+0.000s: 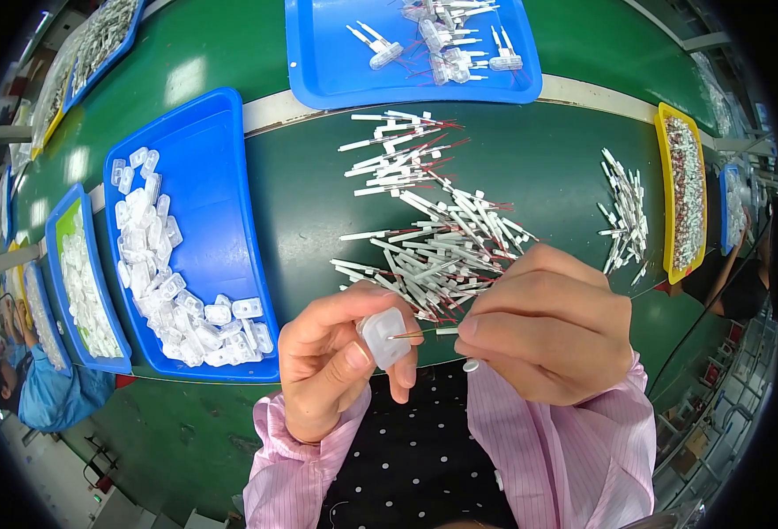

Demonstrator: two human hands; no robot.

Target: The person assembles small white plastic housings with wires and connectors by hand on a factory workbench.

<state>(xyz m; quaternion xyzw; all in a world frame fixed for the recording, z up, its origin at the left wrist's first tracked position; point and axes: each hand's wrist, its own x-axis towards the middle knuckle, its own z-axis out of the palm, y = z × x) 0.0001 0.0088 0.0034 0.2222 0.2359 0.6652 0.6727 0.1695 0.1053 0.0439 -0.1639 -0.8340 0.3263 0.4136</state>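
Close in front of my body, my left hand (318,361) pinches a small translucent plastic housing (387,342) between thumb and fingers. My right hand (552,322) is closed around a thin white stick with fine wire leads (447,331). Its wire tips reach the face of the housing; whether they pass into a hole I cannot make out. Just beyond both hands lies a heap of white sticks with red wires (446,251). A blue tray (217,167) to the left holds a pile of similar translucent housings (155,264).
Another blue tray (305,75) at the far side carries housings with white sticks attached. At right are a small pile of white sticks (625,212) and a yellow tray (668,185) of small parts. A person in blue (63,388) sits at far left.
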